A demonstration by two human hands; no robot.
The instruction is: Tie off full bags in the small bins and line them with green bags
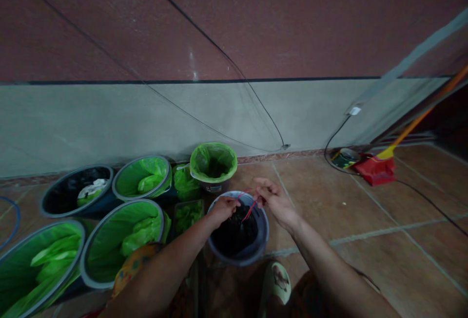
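Observation:
A round pale bucket (262,240) stands on the floor in front of me with a black plastic bag (234,235) in it. Above its rim, my left hand (224,211) is closed in a pinch on a thin pink-red string (250,211). My right hand (274,201), over the right side of the bucket, also pinches the string, fingers bent. Part of the string hangs down toward the black bag. Whether it is tied to the bag I cannot tell.
Several bins with green liners, such as this bin (85,254), stand at left. A smaller green-lined bucket (214,181) is behind mine. A red dustpan (376,169), a yellow-handled broom (387,151) and a black cable (326,150) are at right. My slipper (277,281) is close below.

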